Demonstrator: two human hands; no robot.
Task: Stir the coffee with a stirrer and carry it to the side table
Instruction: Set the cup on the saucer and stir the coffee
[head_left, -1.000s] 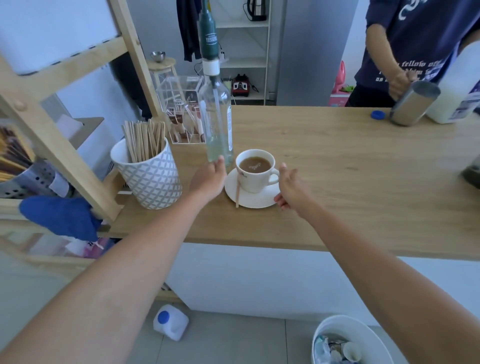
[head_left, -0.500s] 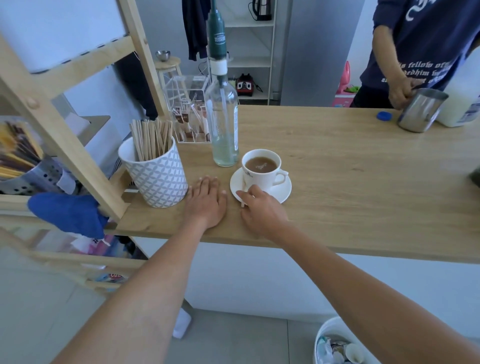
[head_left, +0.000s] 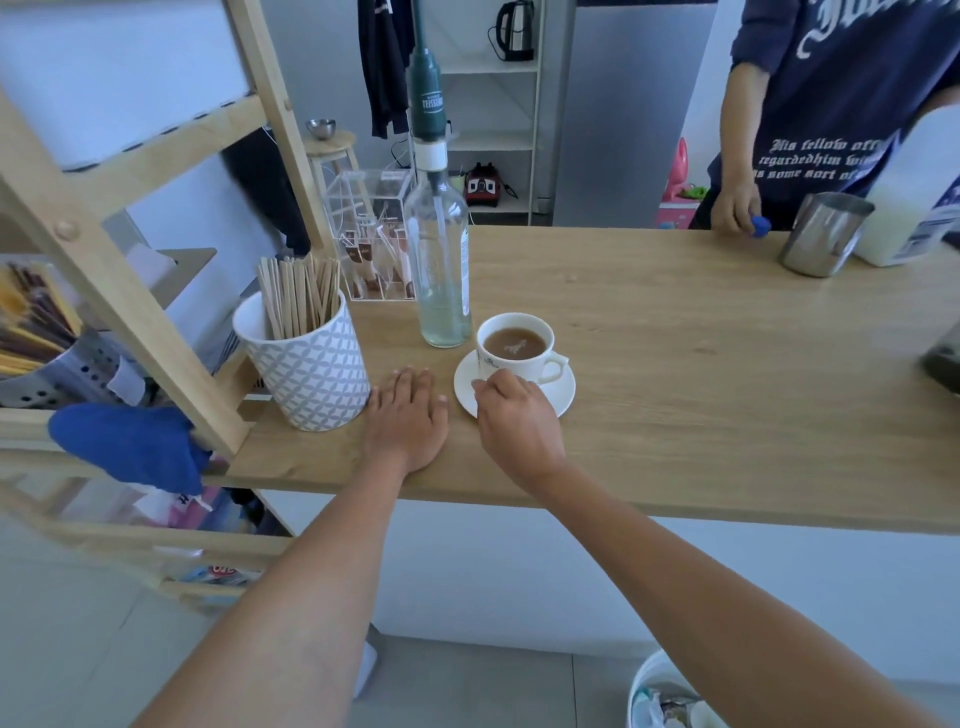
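A white cup of coffee (head_left: 519, 358) stands on a white saucer (head_left: 563, 389) on the wooden counter (head_left: 675, 395). My right hand (head_left: 519, 426) lies over the saucer's near left part, fingers curled down with the tips pinched at the rim beside the cup. No stirrer shows on the saucer; that spot is hidden under my fingers. My left hand (head_left: 408, 421) rests flat on the counter, fingers spread, between the saucer and a patterned white pot (head_left: 311, 374) full of wooden stirrers (head_left: 298, 296).
A tall glass bottle (head_left: 441, 275) with a green pump stands just behind the cup, a clear sachet box (head_left: 371, 239) beside it. Across the counter a person holds a blue cap (head_left: 761, 224) beside a steel jug (head_left: 821, 234) and a milk jug (head_left: 914, 197). A wooden rack (head_left: 130, 291) rises at left.
My left hand dropped from the bottle to lie flat on the counter. My right hand moved from the saucer's right side to its near left, covering the stirrer that lay there.
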